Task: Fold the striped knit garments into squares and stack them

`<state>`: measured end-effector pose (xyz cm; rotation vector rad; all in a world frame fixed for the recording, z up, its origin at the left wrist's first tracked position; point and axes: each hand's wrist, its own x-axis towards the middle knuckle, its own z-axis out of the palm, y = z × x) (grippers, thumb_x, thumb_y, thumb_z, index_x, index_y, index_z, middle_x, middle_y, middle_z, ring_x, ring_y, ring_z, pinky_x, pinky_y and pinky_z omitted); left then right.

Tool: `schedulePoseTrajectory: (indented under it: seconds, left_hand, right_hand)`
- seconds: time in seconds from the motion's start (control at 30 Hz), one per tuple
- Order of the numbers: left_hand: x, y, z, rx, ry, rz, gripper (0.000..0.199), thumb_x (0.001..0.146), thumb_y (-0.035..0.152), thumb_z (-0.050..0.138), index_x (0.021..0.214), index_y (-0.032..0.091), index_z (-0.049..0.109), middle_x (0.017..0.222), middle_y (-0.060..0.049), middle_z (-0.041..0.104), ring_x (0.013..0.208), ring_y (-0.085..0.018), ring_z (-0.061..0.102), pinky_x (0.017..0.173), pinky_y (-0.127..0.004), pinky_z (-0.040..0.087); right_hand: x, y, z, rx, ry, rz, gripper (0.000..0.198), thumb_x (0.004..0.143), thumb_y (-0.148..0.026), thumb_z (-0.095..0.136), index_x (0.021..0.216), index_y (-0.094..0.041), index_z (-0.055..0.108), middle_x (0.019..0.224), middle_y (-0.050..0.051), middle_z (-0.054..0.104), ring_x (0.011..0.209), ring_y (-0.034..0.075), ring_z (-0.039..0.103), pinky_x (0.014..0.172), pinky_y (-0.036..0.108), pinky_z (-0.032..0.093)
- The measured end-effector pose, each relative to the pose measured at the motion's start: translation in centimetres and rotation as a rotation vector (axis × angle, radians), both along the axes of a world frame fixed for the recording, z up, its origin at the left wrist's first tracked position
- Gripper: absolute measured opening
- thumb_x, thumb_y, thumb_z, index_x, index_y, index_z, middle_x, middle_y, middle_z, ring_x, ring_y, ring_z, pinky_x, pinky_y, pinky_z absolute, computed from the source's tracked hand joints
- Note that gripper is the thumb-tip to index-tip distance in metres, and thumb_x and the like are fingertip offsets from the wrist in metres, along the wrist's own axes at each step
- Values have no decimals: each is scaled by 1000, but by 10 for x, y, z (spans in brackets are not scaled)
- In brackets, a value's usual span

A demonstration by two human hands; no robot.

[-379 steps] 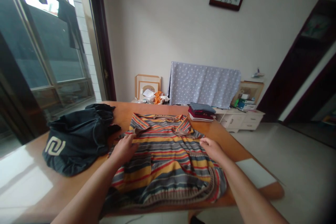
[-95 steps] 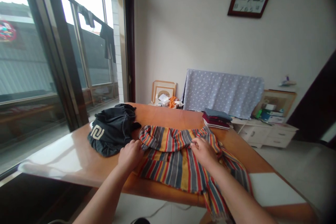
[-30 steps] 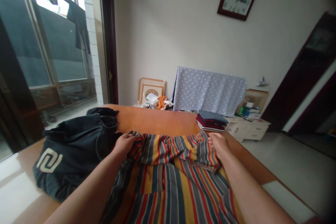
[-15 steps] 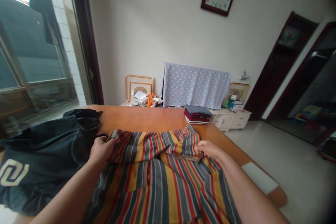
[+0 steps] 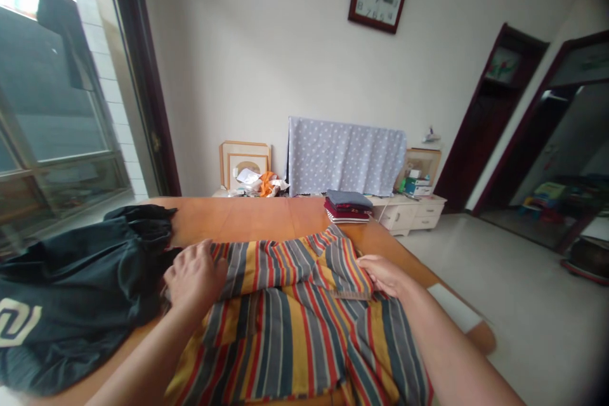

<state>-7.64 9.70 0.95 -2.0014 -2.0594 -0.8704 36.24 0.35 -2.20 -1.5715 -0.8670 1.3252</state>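
A striped shirt [image 5: 295,323] in grey, yellow, red and orange lies across the wooden table [image 5: 257,219], with its far part folded over toward me. My left hand [image 5: 195,276] presses down on the shirt's left fold edge, fingers bent over the cloth. My right hand [image 5: 385,274] grips the right side of the fold, beside a brownish band of trim. Both forearms reach in from the bottom of the view.
A black garment with a pale logo [image 5: 71,311] lies on the table at the left, touching the shirt. A stack of folded clothes [image 5: 349,206] sits at the far right of the table. A white sheet [image 5: 451,307] rests near the right edge. Windows stand at the left.
My left hand has moved right and now rests flat on the shirt's fold. The fold has come a little nearer to me, and the view has swung right.
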Motion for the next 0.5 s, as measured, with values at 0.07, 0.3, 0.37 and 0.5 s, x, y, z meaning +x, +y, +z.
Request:
schedulePoseTrajectory:
  seconds: [0.07,0.3,0.37,0.5]
  left_hand:
    - [41,-11,3,-96,-12,-293,47,91,46,48,129,20,56,126,-14,64,120,-34,56,102,-46,40]
    - [192,-45,-19,-316,-162,-956,94,60,63,81,140,22,54,149,-16,50,140,-39,40,112,-46,34]
    - [222,-44,-28,-441,-434,-974,69,63,54,81,123,22,65,133,-14,63,129,-36,52,104,-43,41]
    - [245,-21,-36,-602,-1080,-772,33,88,49,53,94,19,66,87,-6,72,84,-22,68,71,-30,50]
  right_hand:
    - [-2,-4,0,68,62,1,26,76,-26,69,100,-19,69,89,8,78,74,21,74,64,30,59]
    - [-26,-2,12,280,281,60,30,76,-20,63,105,-17,67,98,9,77,87,21,74,79,34,59]
    - [-26,-3,13,294,306,71,32,78,-21,63,110,-18,65,100,10,76,90,22,74,83,36,58]
    - [-4,-7,8,266,255,-126,29,83,-23,63,110,-17,62,99,12,75,91,21,74,87,38,58]
